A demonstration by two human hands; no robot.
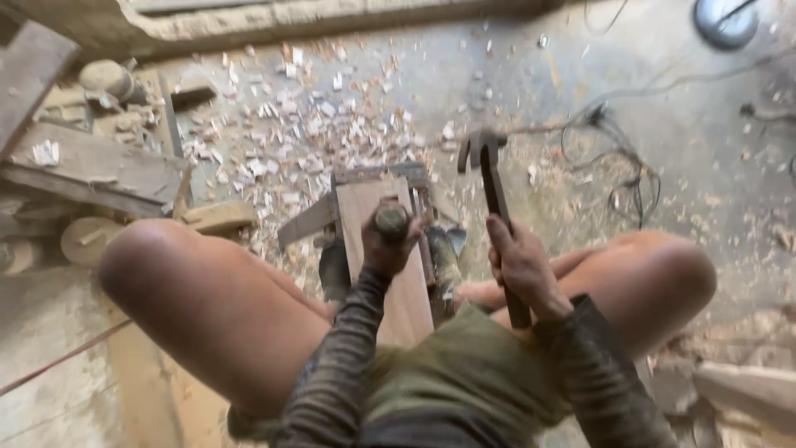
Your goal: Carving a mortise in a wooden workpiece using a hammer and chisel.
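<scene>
Your right hand (pixel 524 267) is wrapped tight around the claw hammer (pixel 494 195), head raised over the floor. Your left hand (pixel 388 245) fists a round-topped chisel handle (pixel 390 219), upright on the wooden board (pixel 390 274) between your knees.

This is a rough woodworking shop, worked at floor level. Pale wood chips (pixel 307 124) litter the dusty concrete floor (pixel 497 75) across the upper middle of the frame. Weathered planks (pixel 91 166) and round turned wooden pieces (pixel 87 239) pile up at the left. A claw hammer (pixel 489 166) and a board (pixel 377 241) sit at centre; tangled cables (pixel 618 158) trail at upper right.
</scene>
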